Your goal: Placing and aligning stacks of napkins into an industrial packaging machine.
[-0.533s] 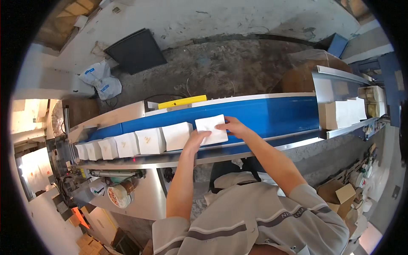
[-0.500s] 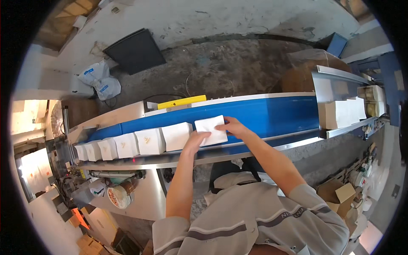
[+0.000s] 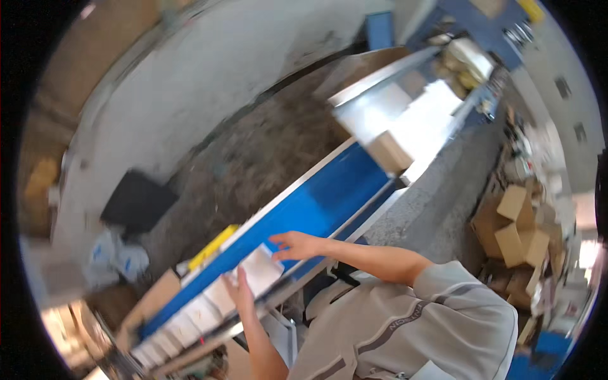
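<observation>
A white stack of what look like folded napkins (image 3: 261,271) lies on the blue conveyor belt (image 3: 297,209), at the near end of a row. My left hand (image 3: 240,293) is at the stack's left side, fingers stretched and the thumb apart. By its upper right corner is my right hand (image 3: 296,246), fingers spread loosely; blur hides whether they touch it. Several more white stacks (image 3: 183,329) run along the belt to the lower left, close together.
At the belt's upper right end is a metal chute (image 3: 370,104) with a bright white row of stacks and a brown block (image 3: 389,152) at its front. A yellow bar (image 3: 212,247) edges the belt's far side. Open cardboard boxes (image 3: 516,231) stand at the right.
My view has swung to the right, so the belt now slants upward. The stack formerly held between both hands now rests at the row's end, and my fingers have loosened.
</observation>
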Tool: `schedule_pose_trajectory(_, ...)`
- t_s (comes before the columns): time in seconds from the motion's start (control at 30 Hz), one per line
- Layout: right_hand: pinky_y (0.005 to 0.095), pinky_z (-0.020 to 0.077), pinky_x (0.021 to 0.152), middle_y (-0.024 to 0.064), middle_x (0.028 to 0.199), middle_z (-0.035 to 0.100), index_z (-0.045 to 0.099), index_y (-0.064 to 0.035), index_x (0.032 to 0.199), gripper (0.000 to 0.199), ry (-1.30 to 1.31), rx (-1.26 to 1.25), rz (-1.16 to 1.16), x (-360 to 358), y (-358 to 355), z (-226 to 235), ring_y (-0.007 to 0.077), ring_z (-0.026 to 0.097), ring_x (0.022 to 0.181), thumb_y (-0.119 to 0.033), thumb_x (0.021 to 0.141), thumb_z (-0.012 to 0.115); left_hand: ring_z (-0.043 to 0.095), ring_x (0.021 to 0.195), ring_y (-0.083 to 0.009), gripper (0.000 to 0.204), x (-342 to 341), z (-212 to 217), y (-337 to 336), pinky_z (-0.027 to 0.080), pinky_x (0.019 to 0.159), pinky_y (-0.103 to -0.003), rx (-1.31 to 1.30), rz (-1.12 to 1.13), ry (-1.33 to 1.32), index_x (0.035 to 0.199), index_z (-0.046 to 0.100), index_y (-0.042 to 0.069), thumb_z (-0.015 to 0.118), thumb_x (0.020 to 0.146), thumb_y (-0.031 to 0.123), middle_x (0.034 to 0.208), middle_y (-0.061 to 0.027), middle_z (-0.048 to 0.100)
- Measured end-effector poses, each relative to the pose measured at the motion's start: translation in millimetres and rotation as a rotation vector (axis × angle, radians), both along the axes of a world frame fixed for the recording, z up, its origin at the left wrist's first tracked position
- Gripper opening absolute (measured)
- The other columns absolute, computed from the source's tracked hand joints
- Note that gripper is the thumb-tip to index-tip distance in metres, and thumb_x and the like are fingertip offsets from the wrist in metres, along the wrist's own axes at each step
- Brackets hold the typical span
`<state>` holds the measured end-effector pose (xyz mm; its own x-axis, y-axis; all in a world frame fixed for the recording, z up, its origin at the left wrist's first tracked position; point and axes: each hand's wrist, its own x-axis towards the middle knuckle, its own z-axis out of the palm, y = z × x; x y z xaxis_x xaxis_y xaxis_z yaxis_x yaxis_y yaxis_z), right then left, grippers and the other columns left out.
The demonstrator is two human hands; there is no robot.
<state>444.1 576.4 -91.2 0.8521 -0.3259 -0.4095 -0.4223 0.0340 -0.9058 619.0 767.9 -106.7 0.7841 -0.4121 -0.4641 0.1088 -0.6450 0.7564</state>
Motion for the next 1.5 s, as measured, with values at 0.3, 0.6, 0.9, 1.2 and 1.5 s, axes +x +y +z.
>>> schedule_pose_trajectory(0.3, 0.0318, 0.0504, 0.095, 0.0093, 0.116, 0.065, 0.058, -0.0017, 0.129, 0.041, -0.524, -0.247, -0.763, -300.8, -260.0, 173.0, 0.0179, 0.061, 0.11, -0.024, 0.095, 0.064, 0.042, 0.135, -0.0309, 0.079, -161.8, 53.3, -167.4, 0.038, 0.109, -0.044, -0.358, -0.275, 0.515, 0.151, 0.021, -0.001, 0.062, 0.095, 0.037, 0.146, -0.0228, 0.039)
schedule_pose_trajectory(0.6, 0.0279, 0.047, 0.09, 0.009, 0.117, 0.065, 0.056, -0.0009, 0.133, 0.07, 0.26, -0.259, -0.808, -507.9, -485.9, 80.4, 0.0164, 0.06, 0.105, -0.053, 0.088, 0.066, 0.04, 0.136, -0.028, 0.072, -295.9, 73.5, -335.3, 0.038, 0.108, -0.044, -0.337, -0.47, 0.966, 0.149, 0.022, -0.002, 0.058, 0.099, 0.034, 0.149, -0.0163, 0.036)
schedule_pose_trajectory(0.9, 0.0328, 0.0455, 0.091, 0.0122, 0.113, 0.066, 0.058, -0.0006, 0.128, 0.061, 0.277, -0.4, -0.469, -429.5, -418.1, 121.4, 0.0214, 0.06, 0.102, -0.047, 0.09, 0.065, 0.051, 0.127, -0.0265, 0.06, -289.9, 75.1, -331.3, 0.041, 0.106, -0.042, -0.396, -0.363, 0.879, 0.143, 0.038, 0.001, 0.059, 0.097, 0.034, 0.139, -0.0132, 0.051)
schedule_pose_trajectory(1.2, 0.0377, 0.0445, 0.104, 0.0137, 0.134, 0.056, 0.046, -0.0043, 0.141, 0.058, -0.441, -0.265, -0.71, -258.9, -216.1, 168.2, 0.0251, 0.054, 0.124, -0.036, 0.095, 0.06, 0.051, 0.127, -0.0268, 0.058, -162.1, 29.6, -194.1, 0.039, 0.109, -0.042, -0.758, -0.151, 1.104, 0.141, 0.042, 0.003, 0.059, 0.096, 0.034, 0.138, -0.012, 0.053)
schedule_pose_trajectory(1.5, 0.0387, 0.0459, 0.097, 0.0144, 0.131, 0.055, 0.038, -0.0027, 0.145, 0.079, -0.02, 0.596, -0.327, -86.8, -92.1, 2.2, 0.0241, 0.054, 0.119, -0.047, 0.087, 0.068, 0.061, 0.112, -0.0248, 0.056, -78.7, 7.6, -117.0, 0.05, 0.097, -0.037, -0.426, -0.151, 0.852, 0.132, 0.05, -0.002, 0.071, 0.082, 0.01, 0.126, -0.0124, 0.061)
